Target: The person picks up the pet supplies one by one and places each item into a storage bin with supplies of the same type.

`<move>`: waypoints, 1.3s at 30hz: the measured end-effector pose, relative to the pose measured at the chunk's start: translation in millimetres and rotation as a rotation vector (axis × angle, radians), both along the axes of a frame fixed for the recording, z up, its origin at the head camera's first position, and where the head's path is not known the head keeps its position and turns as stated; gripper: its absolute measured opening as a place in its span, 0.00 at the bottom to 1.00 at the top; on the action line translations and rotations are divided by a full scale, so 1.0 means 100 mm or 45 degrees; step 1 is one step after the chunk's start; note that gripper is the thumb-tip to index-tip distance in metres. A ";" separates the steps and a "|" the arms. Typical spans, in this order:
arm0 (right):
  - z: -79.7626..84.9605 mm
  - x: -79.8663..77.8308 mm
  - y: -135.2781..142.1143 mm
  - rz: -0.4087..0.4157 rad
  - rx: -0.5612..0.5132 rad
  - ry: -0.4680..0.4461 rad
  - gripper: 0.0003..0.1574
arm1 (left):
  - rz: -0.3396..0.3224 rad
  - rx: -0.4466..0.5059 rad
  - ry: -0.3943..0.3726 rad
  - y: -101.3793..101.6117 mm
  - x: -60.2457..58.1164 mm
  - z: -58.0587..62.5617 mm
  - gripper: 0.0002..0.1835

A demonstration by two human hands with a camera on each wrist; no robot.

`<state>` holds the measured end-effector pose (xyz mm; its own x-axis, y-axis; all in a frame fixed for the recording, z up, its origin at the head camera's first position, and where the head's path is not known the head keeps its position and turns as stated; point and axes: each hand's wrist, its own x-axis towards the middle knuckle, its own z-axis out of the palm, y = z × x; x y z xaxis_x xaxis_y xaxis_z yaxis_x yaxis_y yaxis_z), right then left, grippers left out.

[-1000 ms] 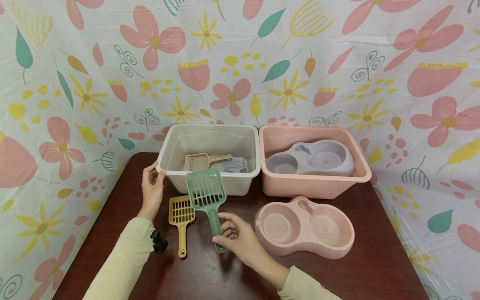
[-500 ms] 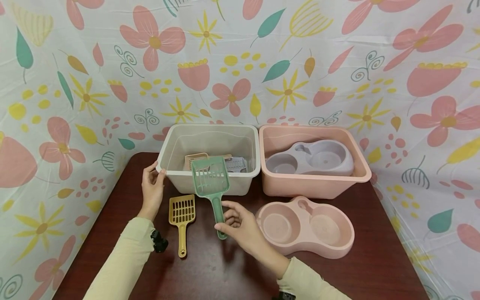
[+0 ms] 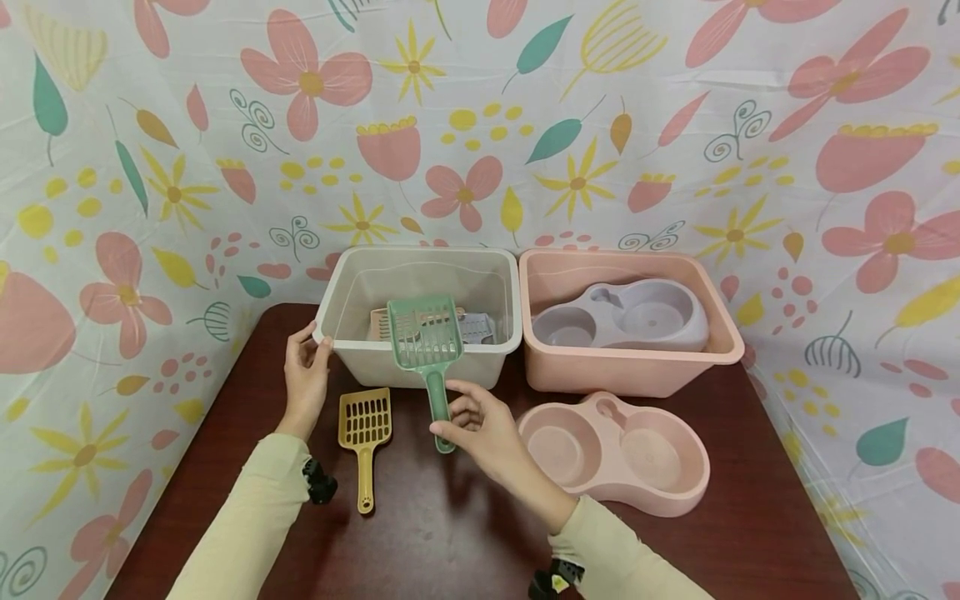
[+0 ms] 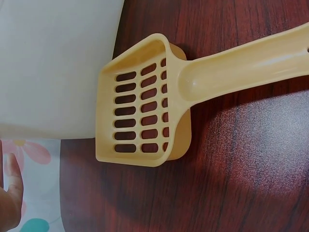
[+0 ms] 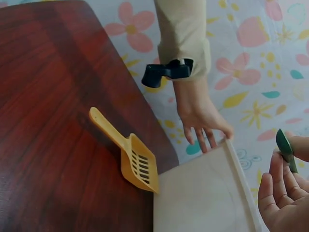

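My right hand (image 3: 483,429) pinches the handle of a green litter scoop (image 3: 437,392). Its slotted head is raised over the front rim of an off-white plastic bin (image 3: 491,360); in the right wrist view only the handle's green end (image 5: 285,145) shows. At the bin's front left corner, my left hand (image 3: 303,375) grips the rim between thumb and fingers. Inside the bin lie a peach scoop (image 3: 381,325), partly hidden behind the green one, and a grey-blue scoop (image 3: 477,328). A yellow litter scoop (image 4: 178,87) lies on the table before the bin, between my forearms.
To the right stands a pink bin (image 3: 600,375) with a lavender double pet bowl (image 3: 652,317) inside. A pink double pet bowl (image 3: 615,475) sits in front of it, near my right forearm. A flowered cloth (image 3: 480,125) hangs behind the dark red table (image 3: 420,550).
My right hand has lifted the green scoop up and forward, so its head now overlaps the bin's opening. The left hand stays at the bin's corner.
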<state>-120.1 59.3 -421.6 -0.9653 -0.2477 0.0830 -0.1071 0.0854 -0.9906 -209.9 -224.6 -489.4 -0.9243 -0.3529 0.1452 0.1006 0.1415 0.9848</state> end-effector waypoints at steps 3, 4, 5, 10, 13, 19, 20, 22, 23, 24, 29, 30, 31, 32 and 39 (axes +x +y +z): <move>0.02 -0.04 0.00 -0.006 -0.002 -0.003 0.34 | -0.002 0.009 -0.001 0.00 0.00 0.01 0.26; 0.03 -0.06 0.00 -0.007 -0.003 -0.003 0.34 | -0.002 0.008 -0.005 0.01 0.00 0.02 0.26; 0.03 -0.07 0.00 -0.010 -0.002 -0.003 0.34 | -0.001 0.006 -0.007 0.01 0.00 0.02 0.25; 0.07 -0.16 0.00 -0.035 0.020 -0.014 0.34 | 0.007 -0.001 -0.027 0.01 0.00 0.02 0.25; 0.09 -0.22 0.00 -0.054 0.031 -0.014 0.34 | 0.011 -0.003 -0.023 0.01 -0.01 0.02 0.25; 0.12 -0.31 0.05 -0.074 0.092 -0.014 0.34 | 0.012 -0.002 -0.011 0.02 0.00 0.01 0.25; 0.12 -0.32 0.06 -0.075 0.108 -0.013 0.35 | 0.011 -0.002 -0.013 0.02 0.00 0.01 0.25; 0.13 -0.34 0.08 -0.074 0.130 -0.007 0.35 | 0.010 -0.003 -0.016 0.02 0.00 0.01 0.25; 0.14 -0.36 0.09 -0.073 0.136 -0.002 0.35 | 0.007 -0.002 -0.018 0.01 0.00 0.01 0.25; 0.15 -0.37 0.10 -0.073 0.145 0.000 0.36 | 0.005 0.004 -0.021 0.01 0.00 0.01 0.25; 0.17 -0.46 0.16 -0.070 0.198 -0.002 0.35 | -0.025 0.021 -0.025 0.05 0.06 0.15 0.26; 0.17 -0.48 0.17 -0.066 0.210 -0.007 0.35 | -0.030 0.022 -0.025 0.06 0.08 0.19 0.26; 0.18 -0.50 0.18 -0.063 0.220 -0.016 0.35 | -0.032 0.021 -0.024 0.08 0.10 0.23 0.26; 0.19 -0.52 0.19 -0.060 0.230 -0.027 0.35 | -0.033 0.019 -0.025 0.09 0.12 0.27 0.26; 0.24 -0.68 0.22 -0.020 0.299 -0.081 0.36 | -0.032 0.032 0.017 0.11 0.15 0.32 0.25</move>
